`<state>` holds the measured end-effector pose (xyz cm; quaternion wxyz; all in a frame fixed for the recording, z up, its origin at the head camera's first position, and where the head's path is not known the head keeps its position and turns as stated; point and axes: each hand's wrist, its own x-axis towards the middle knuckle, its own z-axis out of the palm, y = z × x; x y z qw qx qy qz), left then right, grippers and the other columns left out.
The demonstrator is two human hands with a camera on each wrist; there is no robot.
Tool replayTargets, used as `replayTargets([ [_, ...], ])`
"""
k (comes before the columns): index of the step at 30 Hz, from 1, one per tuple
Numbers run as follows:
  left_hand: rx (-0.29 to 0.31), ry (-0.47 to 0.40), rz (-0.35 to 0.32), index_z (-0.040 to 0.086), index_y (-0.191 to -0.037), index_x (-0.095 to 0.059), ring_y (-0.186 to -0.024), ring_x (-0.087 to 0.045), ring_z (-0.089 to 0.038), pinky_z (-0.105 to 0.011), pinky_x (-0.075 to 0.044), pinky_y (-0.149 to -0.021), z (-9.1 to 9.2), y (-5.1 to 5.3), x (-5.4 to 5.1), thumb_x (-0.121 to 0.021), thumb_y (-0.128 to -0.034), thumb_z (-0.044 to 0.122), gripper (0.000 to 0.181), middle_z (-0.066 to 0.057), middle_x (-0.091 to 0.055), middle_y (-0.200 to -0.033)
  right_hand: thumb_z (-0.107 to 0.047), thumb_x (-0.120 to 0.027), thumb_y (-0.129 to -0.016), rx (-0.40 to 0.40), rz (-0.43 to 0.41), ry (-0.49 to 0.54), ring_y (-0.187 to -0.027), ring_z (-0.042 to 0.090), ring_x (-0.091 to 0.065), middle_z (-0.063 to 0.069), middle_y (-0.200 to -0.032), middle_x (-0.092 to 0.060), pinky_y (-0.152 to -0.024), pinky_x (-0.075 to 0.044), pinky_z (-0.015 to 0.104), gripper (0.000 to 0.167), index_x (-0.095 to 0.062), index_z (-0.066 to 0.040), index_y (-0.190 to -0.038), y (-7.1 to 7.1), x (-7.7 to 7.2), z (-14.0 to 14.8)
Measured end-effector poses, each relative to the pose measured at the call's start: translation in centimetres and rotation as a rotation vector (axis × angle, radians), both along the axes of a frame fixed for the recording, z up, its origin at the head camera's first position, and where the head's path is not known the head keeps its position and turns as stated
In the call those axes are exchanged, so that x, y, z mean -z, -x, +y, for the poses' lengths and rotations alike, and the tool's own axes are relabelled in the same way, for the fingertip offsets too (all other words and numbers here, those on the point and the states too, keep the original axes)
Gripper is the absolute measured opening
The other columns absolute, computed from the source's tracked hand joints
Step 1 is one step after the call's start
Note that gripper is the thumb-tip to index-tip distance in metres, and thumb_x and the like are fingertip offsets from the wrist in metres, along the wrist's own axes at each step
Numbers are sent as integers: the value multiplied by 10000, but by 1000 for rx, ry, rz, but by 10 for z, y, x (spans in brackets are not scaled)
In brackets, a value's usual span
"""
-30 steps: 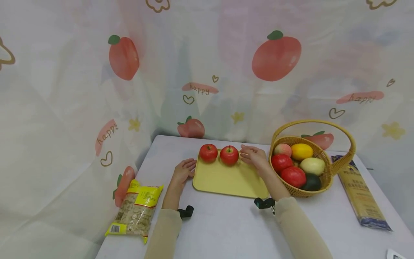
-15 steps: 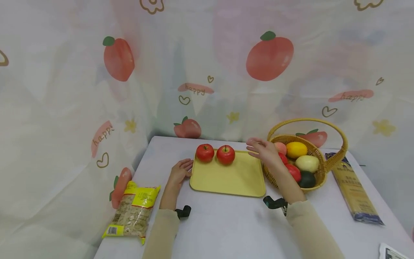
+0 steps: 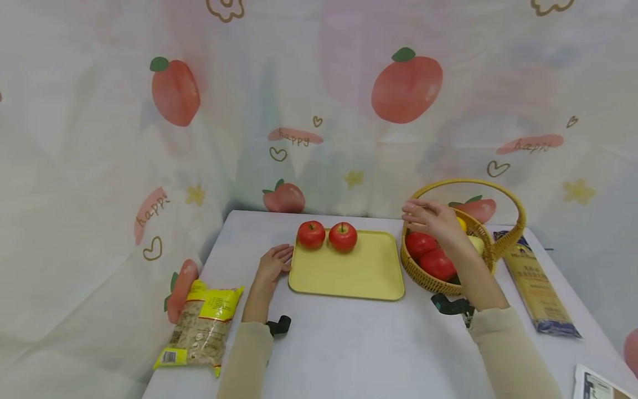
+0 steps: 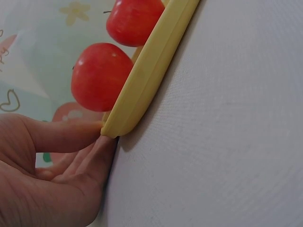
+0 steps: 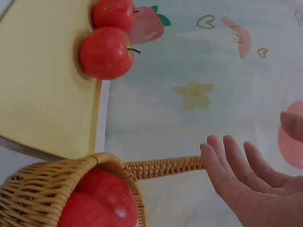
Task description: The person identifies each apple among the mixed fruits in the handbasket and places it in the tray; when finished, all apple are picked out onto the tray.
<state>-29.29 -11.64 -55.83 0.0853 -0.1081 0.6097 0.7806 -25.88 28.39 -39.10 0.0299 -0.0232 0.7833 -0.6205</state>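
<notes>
Two red apples (image 3: 311,235) (image 3: 343,237) stand side by side at the back left of a yellow tray (image 3: 349,274). My left hand (image 3: 272,267) is at the tray's left edge; in the left wrist view its thumb touches the rim (image 4: 137,94), fingers fairly straight. My right hand (image 3: 438,223) hovers above the left part of a wicker basket (image 3: 428,280), fingers loosely extended and holding nothing. Inside the basket are red fruits (image 3: 437,264), with others partly hidden behind the hand and forearm. In the right wrist view the right hand (image 5: 255,184) overlaps the end of the visible handle part (image 5: 163,167).
A yellow bag of grain-like food (image 3: 206,327) lies at the table's left. Right of the basket is a long brown and blue package (image 3: 540,288). A white-edged card (image 3: 595,385) shows at the lower right. A patterned cloth hangs behind the table.
My right hand has moved right, from the tray's back right corner to above the basket, covering some of its fruits. The left hand stays at the tray's edge. The head view has shifted slightly.
</notes>
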Motion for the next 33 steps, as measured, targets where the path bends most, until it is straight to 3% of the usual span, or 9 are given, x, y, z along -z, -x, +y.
replayTargets([
  [5, 2, -9, 5, -97, -1492, -448, -1437, -479, -381, -464, -417, -1171, -1, -1, -1, -446, -769, -367, 772, -299, -509, -1509, -459, -576, -1052, -43, -41, -105, -1066, 31, -701, 271, -1512, -507, -965, -575, 312, 740, -369, 15, -1582, -4, -8, 16],
  [11, 1, -7, 9, -92, -1494, -449, -1438, -479, -382, -462, -419, -1169, -1, 0, 2, -446, -768, -369, 777, -299, -508, -1510, -559, -582, -1017, -75, -108, -266, -1136, 166, -683, 207, -1451, -583, -1060, -520, 521, 781, -406, -47, -1580, -6, -9, 36],
  [15, 6, -4, 7, -81, -1495, -453, -1437, -483, -370, -457, -421, -1168, -1, 1, 2, -462, -774, -361, 774, -286, -511, -1514, -469, -618, -1030, -108, -154, -224, -1081, 139, -699, 132, -1367, -636, -983, -569, 525, 728, -417, 3, -1546, -5, -11, 50],
  [19, 13, -4, 9, -81, -1497, -450, -1441, -480, -367, -460, -417, -1173, -1, 0, 2, -466, -778, -357, 770, -285, -508, -1518, -419, -657, -1020, -123, -216, -213, -1118, 302, -726, 132, -1296, -667, -905, -608, 503, 729, -412, 47, -1524, -1, -11, 66],
  [22, 16, -6, 12, -86, -1499, -443, -1442, -474, -378, -467, -413, -1176, -2, 0, 3, -462, -773, -361, 777, -296, -501, -1518, -414, -670, -1013, -123, -267, -228, -1140, 387, -711, 137, -1274, -680, -932, -591, 537, 757, -383, 50, -1537, 5, -6, 78],
  [27, 13, -13, 4, -81, -1501, -444, -1439, -479, -377, -464, -411, -1178, -2, -1, 4, -467, -772, -364, 783, -295, -503, -1517, -367, -642, -1036, -146, -340, -230, -1112, 326, -723, 140, -1306, -691, -990, -552, 583, 747, -333, 69, -1558, 12, 4, 95],
  [33, 14, -13, 15, -90, -1513, -422, -1445, -467, -391, -474, -398, -1186, -1, 0, 2, -450, -772, -365, 790, -309, -486, -1524, -378, -637, -1037, -189, -425, -247, -1210, 419, -659, 236, -1391, -629, -1012, -538, 593, 724, -368, 65, -1542, 21, 18, 111],
])
